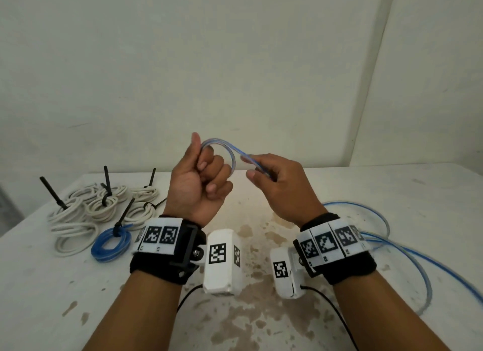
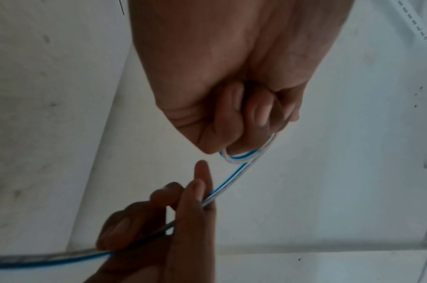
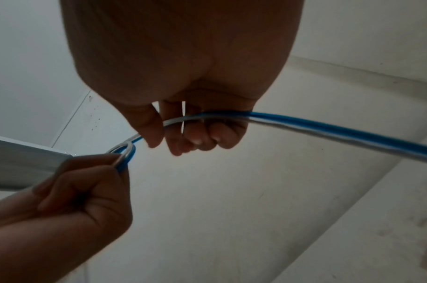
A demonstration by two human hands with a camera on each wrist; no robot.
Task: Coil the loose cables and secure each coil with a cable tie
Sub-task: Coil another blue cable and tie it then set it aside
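I hold a blue and clear flat cable [image 1: 230, 151] raised over the table. My left hand [image 1: 206, 172] is curled in a fist and grips one small loop of the cable [image 2: 239, 159] at its fingertips. My right hand [image 1: 264, 172] pinches the cable [image 3: 207, 117] a short way along, thumb and fingers curled round it. From the right hand the loose cable [image 1: 407, 248] trails down and lies in wide curves on the table's right side. The cable's end is hidden inside the left fist.
At the left of the white table [image 1: 339, 188] lie several white cable coils [image 1: 86, 209] bound with black ties [image 1: 107, 183], and one tied blue coil [image 1: 111, 243]. Brown stains [image 1: 251, 293] mark the table's middle. A white wall stands behind.
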